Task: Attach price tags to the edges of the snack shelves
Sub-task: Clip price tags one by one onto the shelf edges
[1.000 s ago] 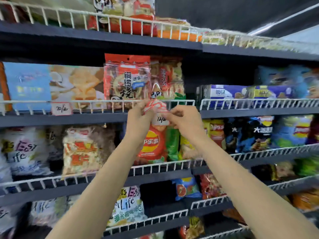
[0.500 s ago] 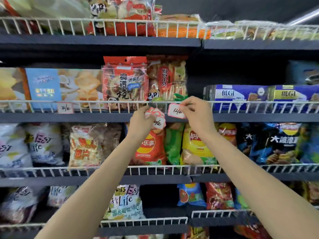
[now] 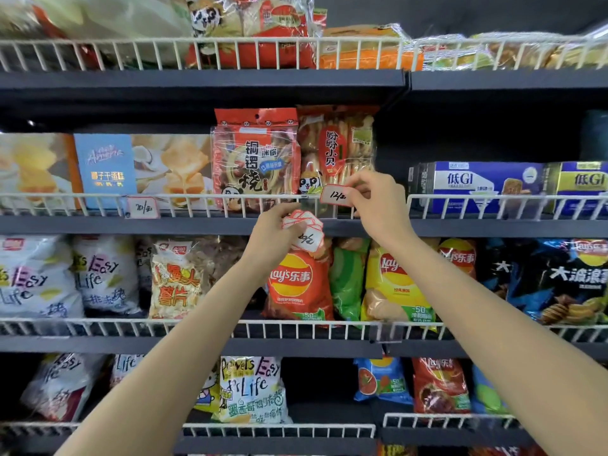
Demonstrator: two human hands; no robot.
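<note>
My right hand (image 3: 378,202) pinches a white, red-bordered price tag (image 3: 337,196) marked "12" and holds it against the white wire rail (image 3: 197,196) of the second shelf, below a bag of rice crackers (image 3: 335,149). Just lower and to the left, my left hand (image 3: 274,230) grips a small stack of price tags (image 3: 306,230) in front of the dark shelf edge (image 3: 197,225). Another price tag (image 3: 142,208) hangs on the same rail further left.
Four dark shelves with white wire rails hold snack bags: a red pancake bag (image 3: 256,156), blue boxes (image 3: 477,185) to the right, red Lay's chips (image 3: 296,281) below the hands, white Easy Life bags (image 3: 39,274) at left.
My right hand has pulled one tag off the stack and carried it up and right to the wire rail. The left hand with the stack has stayed just below the rail.
</note>
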